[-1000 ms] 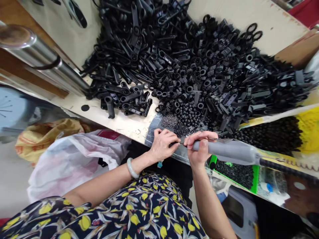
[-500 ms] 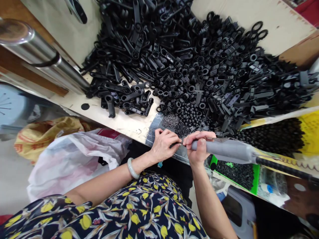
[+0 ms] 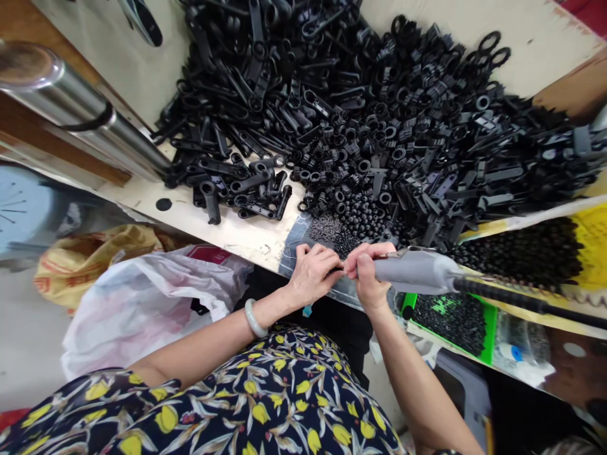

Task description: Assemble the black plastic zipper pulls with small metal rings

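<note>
My right hand (image 3: 367,275) is wrapped round a grey electric screwdriver (image 3: 417,270) whose black cable (image 3: 521,302) runs off to the right. Its tip points left at my left hand (image 3: 313,272), which is closed in a pinch on a small black part I can barely see. Both hands meet at the near edge of the workbench (image 3: 237,230). Just beyond them lies a heap of tiny dark screws (image 3: 327,229) and small black round caps (image 3: 363,218). A jade bangle (image 3: 253,319) sits on my left wrist.
A large pile of black plastic parts (image 3: 370,107) covers the bench. A steel tube (image 3: 76,110) lies at the left. Trays of small black pieces, a yellow one (image 3: 590,246) and a green one (image 3: 488,328), sit right. White (image 3: 142,303) and yellow (image 3: 85,265) bags lie below left.
My right hand has slid the screwdriver leftward, closing the small gap to my left hand. The view shifted slightly; the left hand stays in its pinch.
</note>
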`<action>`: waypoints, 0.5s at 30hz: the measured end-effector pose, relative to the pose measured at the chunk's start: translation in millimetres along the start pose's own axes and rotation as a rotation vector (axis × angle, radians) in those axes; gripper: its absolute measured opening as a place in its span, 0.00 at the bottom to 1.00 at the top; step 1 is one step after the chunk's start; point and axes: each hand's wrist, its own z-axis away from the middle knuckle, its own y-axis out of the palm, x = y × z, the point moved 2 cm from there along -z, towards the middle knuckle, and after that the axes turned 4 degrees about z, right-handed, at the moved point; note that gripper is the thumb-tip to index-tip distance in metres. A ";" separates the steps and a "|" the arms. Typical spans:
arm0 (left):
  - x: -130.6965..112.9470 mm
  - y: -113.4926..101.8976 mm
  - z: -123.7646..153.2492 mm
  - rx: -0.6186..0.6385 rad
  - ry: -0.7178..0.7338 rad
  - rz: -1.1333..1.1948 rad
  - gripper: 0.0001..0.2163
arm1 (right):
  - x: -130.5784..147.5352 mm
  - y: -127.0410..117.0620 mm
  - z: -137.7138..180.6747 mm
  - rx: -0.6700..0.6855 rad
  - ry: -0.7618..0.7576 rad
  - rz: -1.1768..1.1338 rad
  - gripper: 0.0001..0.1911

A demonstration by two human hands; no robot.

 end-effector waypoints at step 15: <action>5.0 2.8 0.8 0.030 0.046 -0.082 0.11 | 1.8 1.3 1.6 0.007 0.036 -0.053 0.19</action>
